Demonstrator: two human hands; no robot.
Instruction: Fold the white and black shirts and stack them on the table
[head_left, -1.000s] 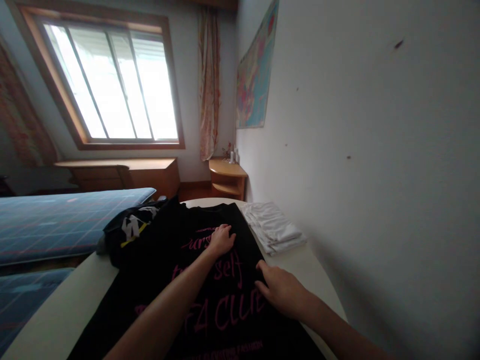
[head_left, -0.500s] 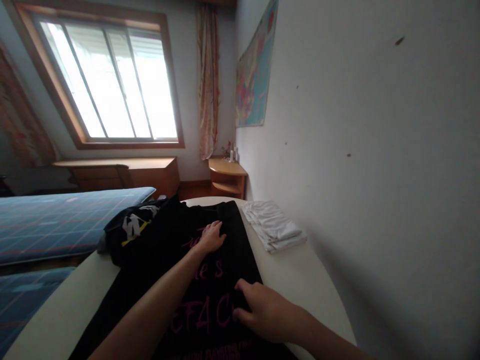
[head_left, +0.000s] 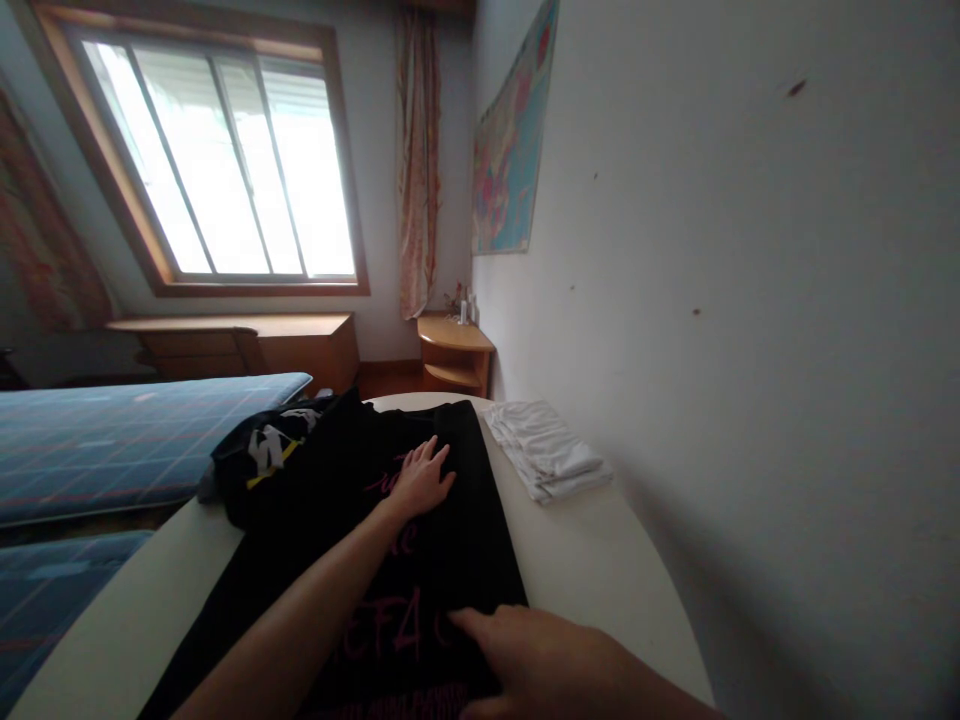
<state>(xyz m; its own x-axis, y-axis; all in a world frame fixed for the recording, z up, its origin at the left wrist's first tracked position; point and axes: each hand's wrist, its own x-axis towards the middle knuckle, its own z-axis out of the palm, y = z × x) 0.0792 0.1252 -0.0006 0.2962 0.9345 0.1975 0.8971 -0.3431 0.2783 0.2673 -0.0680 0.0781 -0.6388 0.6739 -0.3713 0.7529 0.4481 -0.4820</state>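
A black T-shirt [head_left: 300, 560] with dark pink lettering lies spread over the round white table, its neckline toward the far edge. My left hand [head_left: 422, 483] rests palm down on its upper chest, fingers spread. Nearer to me, my right hand [head_left: 540, 655] is over the shirt's right side, with index finger stretched out and thumb apart from it. Plain black cloth covers part of the lettering between the two hands. The lower end of the shirt passes out of view.
A bunched dark garment with white and yellow print [head_left: 266, 455] sits at the table's [head_left: 592, 560] left edge. Folded white cloth [head_left: 551, 450] lies at the right, close to the wall [head_left: 750, 400]. Blue plaid mattresses [head_left: 135, 440] stand on the left.
My right hand has moved toward me and slightly left. Black cloth now hides the "s" and part of the "C". My left hand's fingers have spread a little; it stays nearly in place.
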